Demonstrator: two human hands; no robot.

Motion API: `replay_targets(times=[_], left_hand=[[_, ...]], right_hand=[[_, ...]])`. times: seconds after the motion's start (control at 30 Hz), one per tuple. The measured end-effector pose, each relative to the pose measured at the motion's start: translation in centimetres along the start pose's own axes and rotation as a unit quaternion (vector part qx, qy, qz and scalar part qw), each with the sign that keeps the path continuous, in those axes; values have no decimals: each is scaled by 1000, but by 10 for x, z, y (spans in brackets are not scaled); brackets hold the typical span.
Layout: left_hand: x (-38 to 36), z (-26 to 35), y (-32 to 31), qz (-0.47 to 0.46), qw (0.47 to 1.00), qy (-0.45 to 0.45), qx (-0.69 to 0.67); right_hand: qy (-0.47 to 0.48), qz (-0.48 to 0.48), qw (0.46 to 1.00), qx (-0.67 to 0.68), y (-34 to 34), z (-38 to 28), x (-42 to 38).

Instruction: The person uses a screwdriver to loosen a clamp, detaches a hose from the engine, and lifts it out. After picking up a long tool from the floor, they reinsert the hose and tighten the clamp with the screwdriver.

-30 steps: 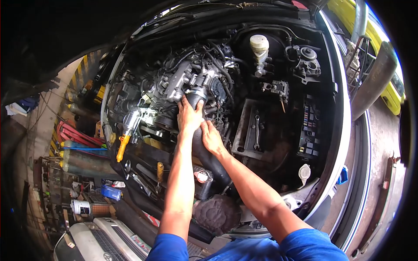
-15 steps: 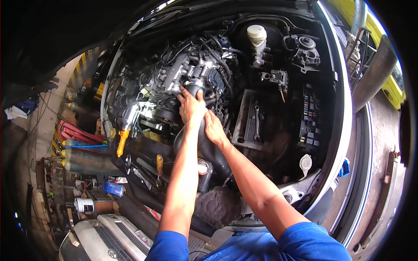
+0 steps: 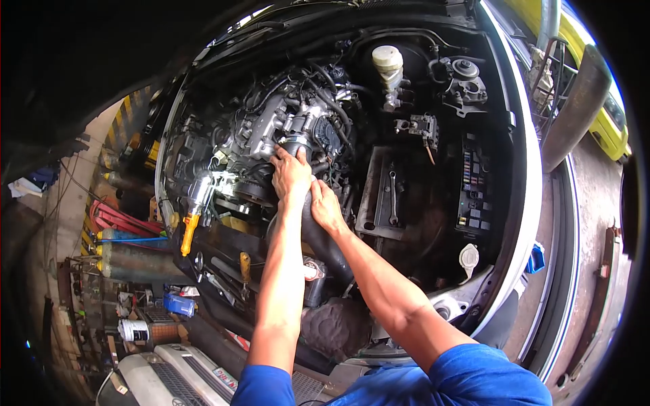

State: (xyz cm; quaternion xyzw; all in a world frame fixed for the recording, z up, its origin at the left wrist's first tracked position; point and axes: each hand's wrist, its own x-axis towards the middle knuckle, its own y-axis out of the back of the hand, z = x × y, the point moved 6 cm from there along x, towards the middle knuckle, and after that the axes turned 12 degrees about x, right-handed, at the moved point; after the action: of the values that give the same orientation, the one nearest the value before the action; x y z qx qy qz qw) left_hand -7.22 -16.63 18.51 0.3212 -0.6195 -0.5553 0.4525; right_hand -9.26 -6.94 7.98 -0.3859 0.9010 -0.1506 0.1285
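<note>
A thick black rubber hose point(image 3: 323, 242) runs up from the front of the engine bay to the metal engine intake. My left hand point(image 3: 291, 177) wraps over the hose's upper end, just below a shiny clamp point(image 3: 296, 141). Lower down, my right hand point(image 3: 326, 208) grips the hose from its right side, its fingertips near my left wrist. Part of the hose is hidden under both hands and forearms. The engine point(image 3: 271, 125) lies directly beyond my fingers.
A lit work light with an orange handle point(image 3: 190, 233) rests at the left. A wrench point(image 3: 393, 196) lies on the battery tray point(image 3: 369, 213). Several hand tools, including a screwdriver point(image 3: 245, 266), lie near the front edge. A fuse box point(image 3: 474, 189) sits at the right.
The view has shifted slightly, so the engine bay sits a little further left in the picture. Both hands stay on the hose, in nearly the same places.
</note>
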Motion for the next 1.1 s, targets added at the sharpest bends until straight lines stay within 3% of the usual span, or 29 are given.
replay_targets(times=[0.3,0.4,0.53,0.63,0.73,0.8,1.0,1.1], left_hand=[[-10,11,8,3,1000,9,14],[-3,6,2,59,997,-22,40],[-5,4,7,47,995,-61,59],[10,-6,-14,88,990,-108,29],[16,-16,-23,61,983,-153,-79],[17,-16,-15,15,977,-155,-146],[17,-5,-14,25,983,-142,-111],[16,0,-12,22,986,-130,-105]], right_hand=[[81,-29,994,63,-2,17,13],[31,-15,999,38,-2,9,3],[11,-16,998,-62,-7,17,5],[14,-15,999,-41,-8,15,6],[-20,6,997,-70,-12,15,2],[-54,8,994,-90,-9,-4,-11],[-12,39,997,-66,-6,-4,-3],[-36,33,997,-66,-3,-4,1]])
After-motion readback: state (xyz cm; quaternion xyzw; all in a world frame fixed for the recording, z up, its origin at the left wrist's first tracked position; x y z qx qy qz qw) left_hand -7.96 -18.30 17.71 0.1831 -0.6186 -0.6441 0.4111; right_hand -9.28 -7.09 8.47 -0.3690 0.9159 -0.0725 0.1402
